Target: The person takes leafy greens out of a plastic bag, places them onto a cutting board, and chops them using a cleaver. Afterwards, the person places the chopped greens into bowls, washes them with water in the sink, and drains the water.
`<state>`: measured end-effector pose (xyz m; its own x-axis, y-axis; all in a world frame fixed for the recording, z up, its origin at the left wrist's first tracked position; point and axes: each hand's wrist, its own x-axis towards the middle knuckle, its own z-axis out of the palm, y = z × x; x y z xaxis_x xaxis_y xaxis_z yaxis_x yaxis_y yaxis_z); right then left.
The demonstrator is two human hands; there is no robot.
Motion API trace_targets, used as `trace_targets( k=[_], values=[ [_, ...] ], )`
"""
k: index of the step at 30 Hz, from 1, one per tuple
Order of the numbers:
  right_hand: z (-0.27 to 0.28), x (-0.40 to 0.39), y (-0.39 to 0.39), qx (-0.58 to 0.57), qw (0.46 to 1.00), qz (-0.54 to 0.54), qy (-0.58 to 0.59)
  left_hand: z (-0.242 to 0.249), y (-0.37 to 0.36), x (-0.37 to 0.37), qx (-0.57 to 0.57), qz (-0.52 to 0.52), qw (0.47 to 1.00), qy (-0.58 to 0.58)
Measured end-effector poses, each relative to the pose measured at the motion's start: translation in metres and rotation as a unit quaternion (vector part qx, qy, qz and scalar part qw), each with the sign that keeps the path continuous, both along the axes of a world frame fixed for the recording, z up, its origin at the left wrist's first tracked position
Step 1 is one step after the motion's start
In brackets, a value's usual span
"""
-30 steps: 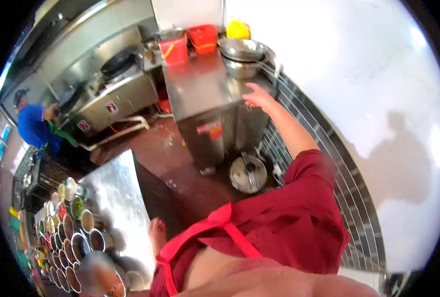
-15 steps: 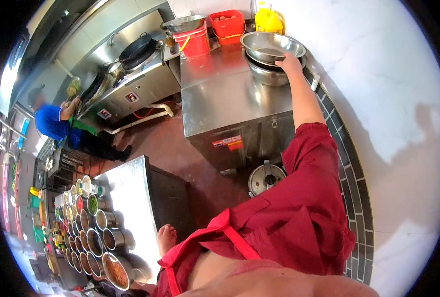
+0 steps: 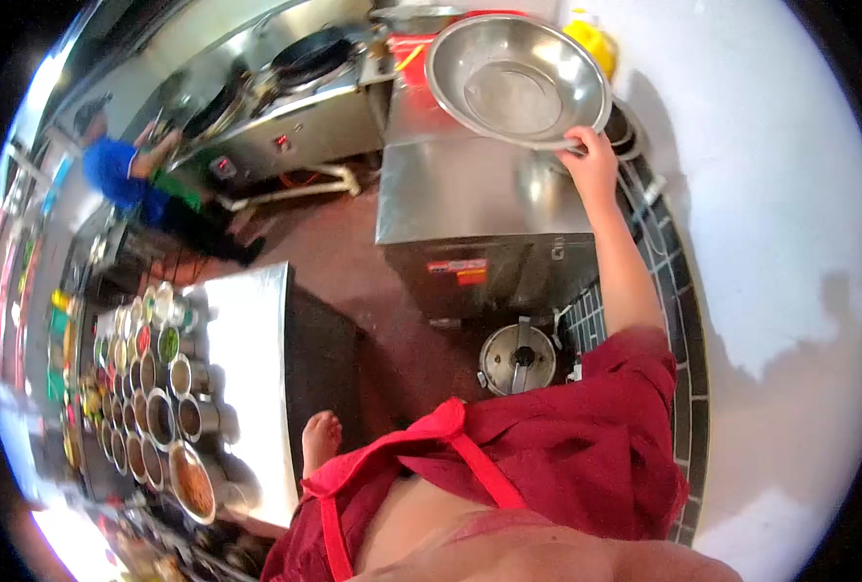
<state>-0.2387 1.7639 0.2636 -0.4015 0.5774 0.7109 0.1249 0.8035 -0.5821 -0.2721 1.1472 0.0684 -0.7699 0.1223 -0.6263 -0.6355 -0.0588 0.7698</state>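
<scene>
My right hand (image 3: 593, 155) grips the near rim of a wide stainless steel basin (image 3: 518, 82), fingers closed on its edge. The basin is tilted toward me, its shiny inside showing, above the steel worktop (image 3: 470, 189). Partly hidden behind the basin and my hand, another metal bowl (image 3: 625, 131) stands at the wall side. Low in front of my body, my left hand (image 3: 321, 436) hangs beside the white-lit counter (image 3: 251, 359). Its fingers are curled in, with nothing seen in them.
Several metal pots of ingredients (image 3: 164, 417) line the left counter. A round metal lidded pot (image 3: 518, 359) sits on the floor by the steel cabinet. A co-worker in blue (image 3: 115, 175) stands at the stove with woks (image 3: 312, 56). A red bucket (image 3: 409, 58) and yellow jug (image 3: 591, 44) stand behind.
My right hand has taken the upper basin off the stacked bowls, bringing it up and nearer, tilted. The left hand stays low. The view has shifted slightly, and the co-worker's arms have moved.
</scene>
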Motion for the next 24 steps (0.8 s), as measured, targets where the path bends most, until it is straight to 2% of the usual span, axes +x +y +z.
trace_targets(
  k=[3,4,5,6,7,8,9,10,11,12,13,16,17,18,19,21,24],
  values=[
    [-0.004,0.001,-0.070,-0.002,0.996,0.091,-0.022,0.023,0.002,0.017,-0.050,0.018,0.999,0.006],
    [-0.013,-0.002,-0.091,0.020,0.992,0.121,-0.027,-0.003,-0.024,0.018,-0.010,-0.028,0.999,0.035],
    [-0.022,-0.005,-0.115,0.024,0.986,0.164,-0.031,0.016,-0.023,0.030,-0.033,0.009,0.999,0.024],
    [-0.031,-0.006,-0.139,0.029,0.976,0.214,-0.034,-0.016,-0.047,0.036,-0.007,0.015,0.999,0.037],
    [-0.043,-0.007,-0.166,0.020,0.971,0.238,-0.033,0.000,-0.052,0.052,0.007,0.025,0.998,0.062],
    [-0.054,-0.010,-0.201,0.012,0.963,0.266,-0.034,-0.014,-0.075,0.063,-0.009,0.040,0.998,0.048],
    [-0.062,-0.007,-0.237,-0.091,0.941,0.322,-0.048,0.024,-0.075,0.077,-0.051,0.073,0.995,0.055],
    [-0.070,-0.004,-0.272,-0.193,0.905,0.372,-0.072,0.024,-0.099,0.092,-0.047,0.071,0.996,0.040],
    [-0.075,-0.007,-0.310,-0.160,0.890,0.421,-0.073,0.011,-0.125,0.112,-0.061,0.119,0.991,0.032],
    [-0.080,-0.006,-0.347,-0.127,0.874,0.463,-0.068,0.025,-0.139,0.133,-0.029,0.164,0.986,0.023],
    [-0.085,-0.002,-0.386,-0.097,0.858,0.501,-0.058,-0.010,-0.173,0.161,-0.018,0.195,0.980,0.045],
    [-0.118,0.017,-0.510,-0.304,0.695,0.646,-0.082,-0.023,-0.249,0.241,-0.038,0.256,0.965,0.044],
    [-0.121,0.030,-0.553,-0.248,0.685,0.678,-0.101,-0.027,-0.273,0.278,-0.027,0.283,0.958,0.031],
    [-0.123,0.034,-0.599,-0.230,0.667,0.697,-0.131,-0.064,-0.309,0.305,0.034,0.302,0.949,0.081],
    [-0.119,0.054,-0.644,-0.207,0.650,0.713,-0.161,-0.016,-0.321,0.328,-0.004,0.358,0.934,-0.005],
    [-0.130,0.079,-0.722,-0.212,0.583,0.757,-0.205,-0.026,-0.370,0.386,0.002,0.414,0.910,-0.014],
    [-0.142,0.113,-0.825,-0.160,0.510,0.801,-0.269,-0.026,-0.429,0.454,-0.006,0.516,0.856,0.009]
  ],
)
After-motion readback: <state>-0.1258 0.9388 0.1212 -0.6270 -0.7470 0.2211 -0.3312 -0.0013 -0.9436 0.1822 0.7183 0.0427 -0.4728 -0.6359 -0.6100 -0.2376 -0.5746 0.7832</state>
